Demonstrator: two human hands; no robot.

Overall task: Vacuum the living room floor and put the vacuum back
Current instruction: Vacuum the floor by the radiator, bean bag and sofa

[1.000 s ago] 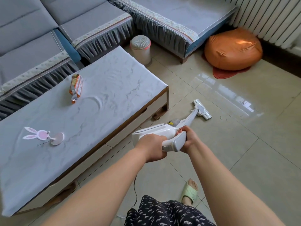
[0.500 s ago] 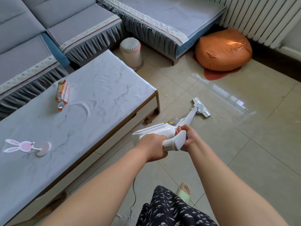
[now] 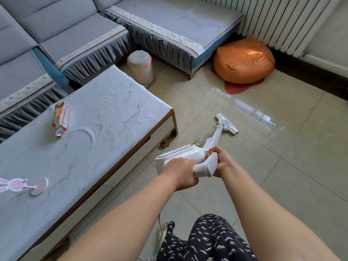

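Head view looks down on my two hands wrapped around the white stick vacuum (image 3: 190, 157); my left hand (image 3: 181, 175) grips the rear of the handle, fingers curled under it; my right hand (image 3: 222, 161) clasps the front of the handle, fingertips (image 3: 210, 152) folded over the top; the wand slants down to the floor head (image 3: 227, 123), flat on the beige tile floor (image 3: 282, 176) beside the marble-top coffee table (image 3: 84, 132), near scattered crumbs (image 3: 237, 137).

To your left, a coffee table (image 3: 105, 117) bears a snack packet (image 3: 61, 117) and a rabbit ornament (image 3: 17, 185). Beyond it stand a sofa (image 3: 79, 34), a lidded bin (image 3: 140, 67) and an orange beanbag (image 3: 244, 61).
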